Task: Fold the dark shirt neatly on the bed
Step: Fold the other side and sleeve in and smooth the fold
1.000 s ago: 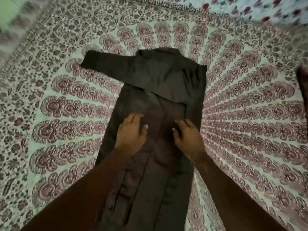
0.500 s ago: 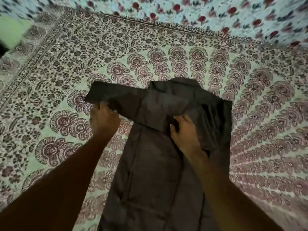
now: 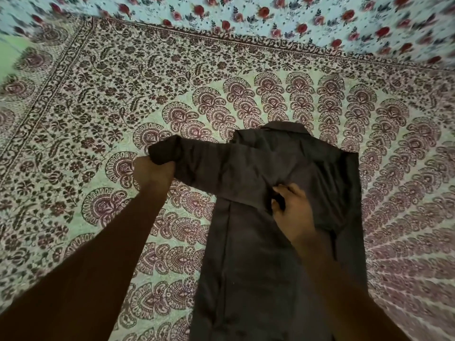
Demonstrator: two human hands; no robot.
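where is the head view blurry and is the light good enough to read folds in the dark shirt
Head view: motion blur smears the rose-print cloth along the top edge, while the centre is fairly sharp; the light is dim and greenish, so the dark shirt shows only faint creases; the wide lens bows the bedspread border.

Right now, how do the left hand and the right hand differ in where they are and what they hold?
The left hand grips the end of the sleeve, out over the bedsheet; the right hand pinches cloth near the middle of the shirt. The sleeve end bunches up in the left hand, while the cloth around the right hand lies mostly flat. Both hands have fingers curled on the same dark garment.
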